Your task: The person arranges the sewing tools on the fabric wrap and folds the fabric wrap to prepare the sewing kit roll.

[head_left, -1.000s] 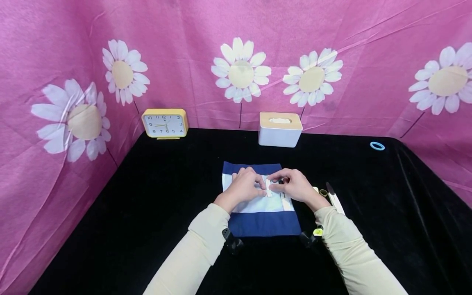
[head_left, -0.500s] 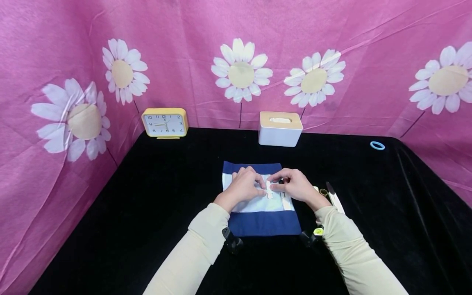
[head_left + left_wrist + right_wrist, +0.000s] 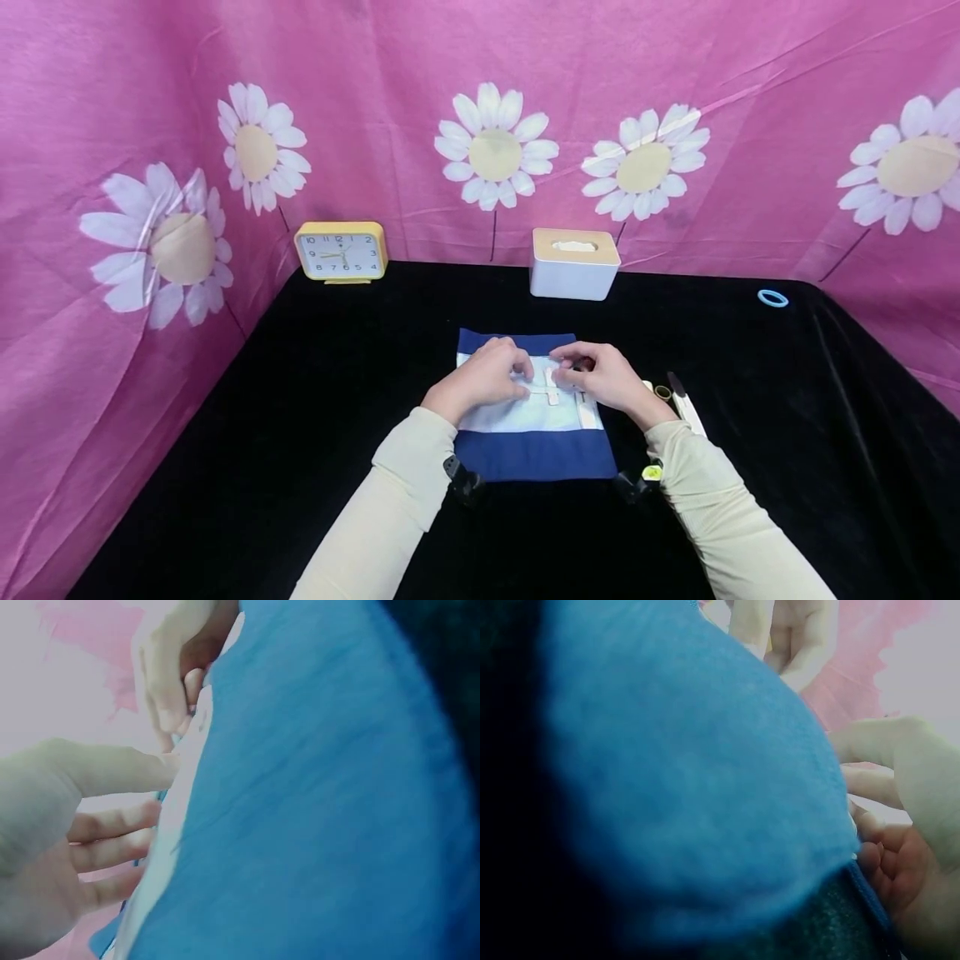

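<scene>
A cloth with navy bands and a white middle [image 3: 540,457] lies in front of me in the head view. My left hand [image 3: 483,379] is over its white part, thumb and forefinger apart, by a thin white line on the cloth. My right hand [image 3: 600,379] is at a small white strip [image 3: 552,397], its thumb by the strip's upper end; whether it pinches anything is hidden. Something dark sits under its fingers, too small to name. In the left wrist view the left thumb [image 3: 142,771] touches the cloth's pale edge. The cloth covers much of the right wrist view.
Right of the cloth lie a white, dark-tipped long object [image 3: 686,403] and a small ring-shaped roll [image 3: 663,392]. A second pale strip [image 3: 587,415] is on the cloth's right side. Behind stand a tissue box [image 3: 573,277] and a yellow clock [image 3: 341,253]; a blue ring [image 3: 772,298] lies far right.
My left hand has drawn back a little to the left, away from the white strip, and a thin white line now shows between them. The right hand stays nearly in place.
</scene>
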Tool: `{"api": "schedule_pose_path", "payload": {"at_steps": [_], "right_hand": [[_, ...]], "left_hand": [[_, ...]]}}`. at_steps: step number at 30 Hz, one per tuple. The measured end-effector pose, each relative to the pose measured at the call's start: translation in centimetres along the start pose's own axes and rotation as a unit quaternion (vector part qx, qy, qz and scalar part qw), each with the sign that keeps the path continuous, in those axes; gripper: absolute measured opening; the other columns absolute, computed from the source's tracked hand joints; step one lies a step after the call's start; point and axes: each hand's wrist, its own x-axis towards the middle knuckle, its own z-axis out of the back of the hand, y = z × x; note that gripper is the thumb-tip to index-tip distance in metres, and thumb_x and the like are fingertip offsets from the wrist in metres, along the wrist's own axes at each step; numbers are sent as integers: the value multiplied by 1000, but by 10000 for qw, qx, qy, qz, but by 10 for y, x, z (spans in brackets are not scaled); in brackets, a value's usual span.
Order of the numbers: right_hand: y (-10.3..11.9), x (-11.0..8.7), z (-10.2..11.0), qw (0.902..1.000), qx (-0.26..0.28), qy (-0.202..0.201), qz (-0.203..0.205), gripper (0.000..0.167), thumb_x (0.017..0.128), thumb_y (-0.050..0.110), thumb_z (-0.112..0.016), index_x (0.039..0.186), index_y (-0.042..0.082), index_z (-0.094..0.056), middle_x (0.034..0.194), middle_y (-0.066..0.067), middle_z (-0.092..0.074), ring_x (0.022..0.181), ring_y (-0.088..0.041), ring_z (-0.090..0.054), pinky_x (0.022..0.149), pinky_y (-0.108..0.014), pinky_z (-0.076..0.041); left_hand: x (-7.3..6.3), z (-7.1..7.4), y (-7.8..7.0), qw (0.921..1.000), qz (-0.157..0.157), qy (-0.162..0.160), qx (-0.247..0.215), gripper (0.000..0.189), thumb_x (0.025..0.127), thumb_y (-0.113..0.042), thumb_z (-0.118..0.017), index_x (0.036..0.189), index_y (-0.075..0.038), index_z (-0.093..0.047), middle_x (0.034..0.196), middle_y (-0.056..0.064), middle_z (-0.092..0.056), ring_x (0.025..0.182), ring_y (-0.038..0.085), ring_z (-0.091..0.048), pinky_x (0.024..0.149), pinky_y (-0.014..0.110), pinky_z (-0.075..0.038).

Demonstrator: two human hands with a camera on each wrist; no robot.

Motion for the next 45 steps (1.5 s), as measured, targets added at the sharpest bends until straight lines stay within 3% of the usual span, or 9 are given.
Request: {"api": "schedule_pose_path", "payload": {"at_steps": [7,16,23,26,30,33,37,41,45], "right_hand": [[2,-1,6,9998,-101,-166,-74,27,88,13,-74,113,2,-73,86,-6,-70,71,-14,-54,61,-22,-44],[9,-7,21,9975,-350,-588,-196,27,92,14,-71,114,0,-72,88,-10,-71,75,-16,-59,66,-24,-49],[-6,-27,48,9913,-673,-1073,-349,26,93,17,-69,112,-1,-72,92,-13,-75,73,-2,-60,65,-19,-47],[-15,-37,58,9872,-595,-1461,-248,24,93,16,-71,111,0,-73,86,-3,-74,70,6,-58,64,-15,-46],[-26,-51,70,9790,-420,-1991,-107,23,93,14,-72,110,0,-73,79,21,-65,67,9,-56,61,-11,-44],[-34,-58,76,9758,-408,-2144,-116,23,92,13,-72,110,-1,-72,76,33,-59,66,12,-55,61,-9,-44],[-47,-66,85,9732,-653,-2190,-234,25,90,13,-74,109,-3,-72,74,39,-55,67,17,-54,64,-5,-41],[-60,-72,92,9736,-877,-2055,-466,28,88,18,-77,108,-2,-73,74,35,-59,68,19,-54,65,-5,-40],[-67,-76,94,9742,-1136,-1825,-689,32,88,28,-78,106,1,-75,78,12,-72,68,16,-53,64,-9,-41]], "left_hand": [[1,9,4,9998,-133,-21,-120,12,88,-12,-78,99,-10,-74,100,4,-71,98,17,-63,92,31,-51],[-1,12,8,9997,-70,-39,-241,8,88,-10,-77,96,-12,-76,96,3,-72,95,17,-62,88,31,-51],[-1,10,11,9990,234,231,-316,5,88,-13,-78,93,-13,-76,95,1,-71,93,15,-59,88,31,-50],[-1,10,11,9988,316,264,-281,5,88,-15,-78,92,-14,-76,96,1,-70,94,15,-58,91,33,-49],[-1,9,10,9994,252,208,-90,5,87,-18,-79,90,-15,-76,97,1,-71,97,16,-60,94,35,-49],[-1,8,11,9997,219,132,27,5,87,-19,-79,90,-16,-76,98,2,-71,98,17,-60,93,35,-48],[0,5,13,9997,229,99,26,7,86,-19,-79,90,-16,-75,98,3,-70,98,18,-59,93,36,-47],[1,3,12,9996,259,117,32,8,86,-19,-80,90,-16,-74,98,4,-69,97,18,-57,93,35,-46],[1,3,9,9994,290,146,112,8,87,-20,-79,90,-17,-72,98,2,-67,97,18,-55,93,34,-46]]}}
